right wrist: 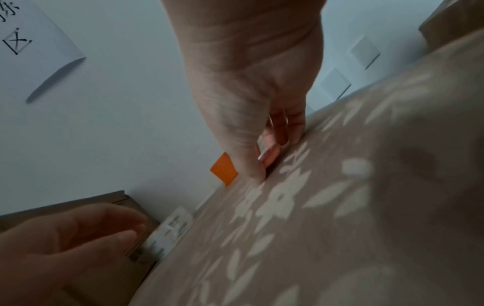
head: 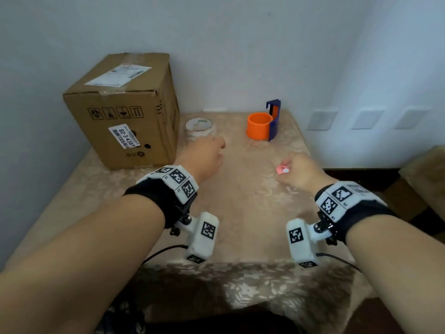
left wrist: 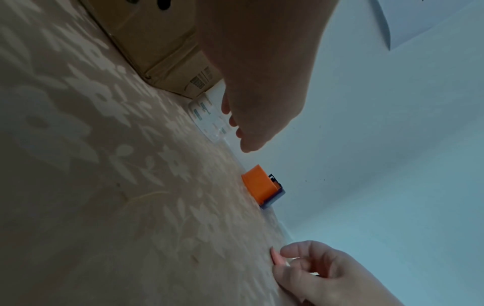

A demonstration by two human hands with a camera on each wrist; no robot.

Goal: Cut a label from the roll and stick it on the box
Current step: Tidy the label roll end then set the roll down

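A brown cardboard box (head: 120, 112) with printed labels stands at the table's back left. Just right of it sits a pale label roll (head: 199, 127), also seen in the left wrist view (left wrist: 207, 118). My left hand (head: 216, 145) hovers in front of the roll with relaxed fingers (left wrist: 233, 124) close to it and nothing in them. My right hand (head: 285, 166) rests low over the table's right side and pinches a small pink tool (head: 281, 169) with a white button. That pink tool (left wrist: 277, 257) pokes out between thumb and fingers.
An orange roll in a blue dispenser (head: 263, 125) stands at the back, near the wall. The table wears a beige flowered cloth (head: 240, 213). White walls close the back and left. A second beige surface (head: 423, 169) lies to the right.
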